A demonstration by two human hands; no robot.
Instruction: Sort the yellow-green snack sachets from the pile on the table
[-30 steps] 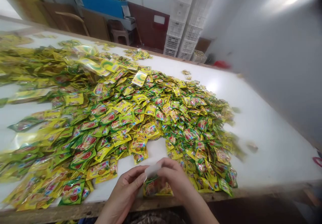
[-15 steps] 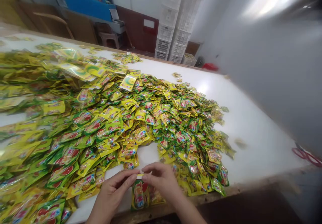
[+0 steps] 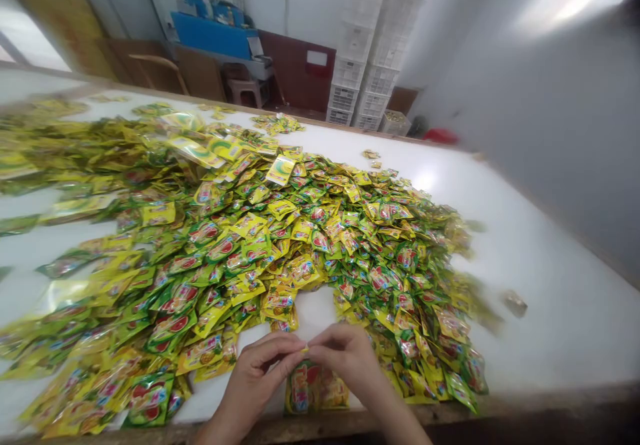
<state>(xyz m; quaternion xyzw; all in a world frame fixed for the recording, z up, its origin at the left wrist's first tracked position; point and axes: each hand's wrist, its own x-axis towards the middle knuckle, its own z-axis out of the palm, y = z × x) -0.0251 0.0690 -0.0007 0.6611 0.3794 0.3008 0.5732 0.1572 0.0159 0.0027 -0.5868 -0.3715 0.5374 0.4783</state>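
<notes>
**Bench note: both hands pinched at near edge of pile**

My left hand (image 3: pixel 255 381) and right hand (image 3: pixel 350 365) are close together, low in view, above the near edge of the white table (image 3: pixel 565 325). Both are curled nearly closed, and their fingertips meet on a small pale scrap (image 3: pixel 305 349). The scrap is too small to identify. I cannot tell whether one hand grips it harder than the other.

Directly below my hands lie two sachets (image 3: pixel 316 389), side by side, printed in yellow, green and red. My right hand partly covers their upper edge, and the scrap sits just above them. I cannot tell whether it is joined to them.

The main pile (image 3: pixel 300 245) of yellow-green foil sachets spreads across the table, many printed with watermelon slices. It curves around a notch ahead of my hands and runs off the left of the view. Some sachets at the left and right are blurred.

Apart from the pile:
- a small cluster of sachets (image 3: pixel 277 123) at the far edge
- one loose sachet (image 3: pixel 515 303) to the right

Beyond the table stand stacked white crates (image 3: pixel 375 65), a blue board (image 3: pixel 210 35), a stool (image 3: pixel 243 93) and a red object (image 3: pixel 440 136).
</notes>
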